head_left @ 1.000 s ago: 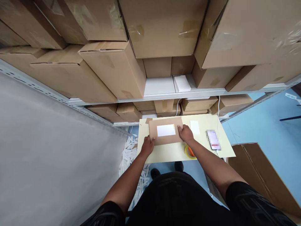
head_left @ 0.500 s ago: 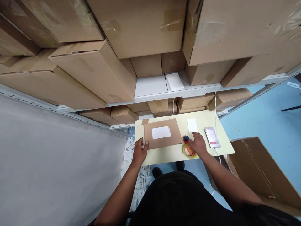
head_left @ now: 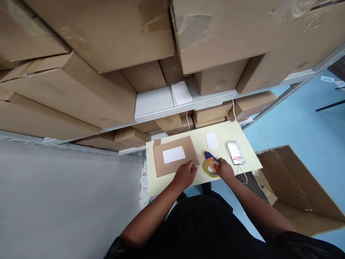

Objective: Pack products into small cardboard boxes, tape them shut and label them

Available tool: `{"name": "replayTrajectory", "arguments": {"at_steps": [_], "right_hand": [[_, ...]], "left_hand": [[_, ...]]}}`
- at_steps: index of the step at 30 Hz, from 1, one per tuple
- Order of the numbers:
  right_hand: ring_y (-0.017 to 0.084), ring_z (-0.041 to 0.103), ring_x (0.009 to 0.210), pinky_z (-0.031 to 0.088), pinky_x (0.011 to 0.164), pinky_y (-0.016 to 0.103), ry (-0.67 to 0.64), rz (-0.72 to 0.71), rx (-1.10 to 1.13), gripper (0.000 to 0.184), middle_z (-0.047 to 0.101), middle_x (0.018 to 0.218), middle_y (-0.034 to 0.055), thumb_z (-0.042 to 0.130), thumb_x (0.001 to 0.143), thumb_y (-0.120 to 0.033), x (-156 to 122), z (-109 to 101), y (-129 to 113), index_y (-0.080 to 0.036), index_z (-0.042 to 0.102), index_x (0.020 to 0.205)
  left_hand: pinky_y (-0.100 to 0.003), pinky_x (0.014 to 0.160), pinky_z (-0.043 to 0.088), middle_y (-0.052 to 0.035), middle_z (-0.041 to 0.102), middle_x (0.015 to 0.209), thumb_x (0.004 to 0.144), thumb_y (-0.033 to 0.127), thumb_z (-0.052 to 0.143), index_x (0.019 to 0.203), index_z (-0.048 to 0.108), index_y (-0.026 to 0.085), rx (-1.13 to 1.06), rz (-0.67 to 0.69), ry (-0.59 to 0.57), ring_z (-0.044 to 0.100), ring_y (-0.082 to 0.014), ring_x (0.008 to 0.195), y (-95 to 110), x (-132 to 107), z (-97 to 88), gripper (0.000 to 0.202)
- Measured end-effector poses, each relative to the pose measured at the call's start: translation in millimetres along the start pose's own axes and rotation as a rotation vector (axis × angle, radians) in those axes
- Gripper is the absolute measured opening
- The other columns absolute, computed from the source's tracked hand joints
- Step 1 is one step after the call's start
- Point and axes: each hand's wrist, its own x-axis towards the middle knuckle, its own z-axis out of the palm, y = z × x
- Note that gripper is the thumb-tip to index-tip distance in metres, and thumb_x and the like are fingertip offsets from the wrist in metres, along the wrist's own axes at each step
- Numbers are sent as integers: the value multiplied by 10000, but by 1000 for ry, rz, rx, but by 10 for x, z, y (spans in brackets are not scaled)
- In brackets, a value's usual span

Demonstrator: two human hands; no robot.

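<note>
A flat cardboard parcel (head_left: 159,158) with a white label (head_left: 174,154) lies on the left part of a pale yellow tabletop (head_left: 226,131). My left hand (head_left: 185,175) is closed at the parcel's near right corner, fingers curled; whatever may be between the fingertips is hidden. To its right, my right hand (head_left: 225,169) grips the handle of a tape dispenser (head_left: 209,155) with blue and orange parts. The dispenser carries a roll of yellowish tape (head_left: 207,169) and is low over the tabletop or resting on it; I cannot tell which.
A white paper (head_left: 212,140) and a phone (head_left: 235,153) with a white cable (head_left: 244,174) lie on the tabletop's right side. Shelves of cardboard boxes (head_left: 113,97) rise behind. On the floor at right stands an open carton (head_left: 285,176).
My left hand has moved from the parcel's left edge to its near right corner and closed. My right hand has taken hold of the tape dispenser. The view has shifted.
</note>
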Motion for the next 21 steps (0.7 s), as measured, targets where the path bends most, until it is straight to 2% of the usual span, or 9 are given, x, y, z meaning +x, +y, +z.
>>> {"name": "replayTrajectory", "arguments": {"at_steps": [4,6,9,14,18,21], "right_hand": [[292,650,1107,492,928,373,186,-96,132,503,676,1271,150,501,930,-331,-297,-133,120,-163,518,1405],[313,615,1203,484,1014,417,239,-157,172,590,637,1357,160,493,923,-331,-434,-182,158,-150,459,1484],[325,593,1247,468,1076,466,260,-196,217,610,629,1370,165,495,914,-326,-579,-225,182,-151,450,1497],[314,611,1219,476,1069,453,225,-189,307,543,642,1327,156,519,887,-304,-663,-209,167,-167,501,1412],[301,621,1163,485,1026,427,174,-178,375,594,653,1273,139,578,780,-216,-593,-176,68,-190,492,1368],[303,588,1206,458,1034,418,150,-219,386,642,630,1313,143,603,756,-207,-500,-176,-37,-195,462,1382]], "left_hand": [[-275,542,474,-43,678,726,979,630,431,945,616,194,-233,-317,-153,647,-174,581,206,408,191,475],[-251,485,451,-48,673,721,971,651,433,927,604,179,-339,-375,-191,629,-154,547,308,536,267,504],[-216,471,434,-51,683,743,957,578,522,874,592,174,-429,-340,-198,618,-123,549,435,629,374,419],[-207,484,439,-31,682,732,957,457,550,851,584,180,-420,-315,-164,605,-108,532,512,649,521,298],[-218,498,446,-5,658,683,949,401,564,837,597,189,-298,-339,-190,617,-125,534,490,685,580,242],[-242,553,456,-5,673,672,953,366,554,844,630,196,-71,-274,-172,632,-143,553,450,801,537,216]]}}
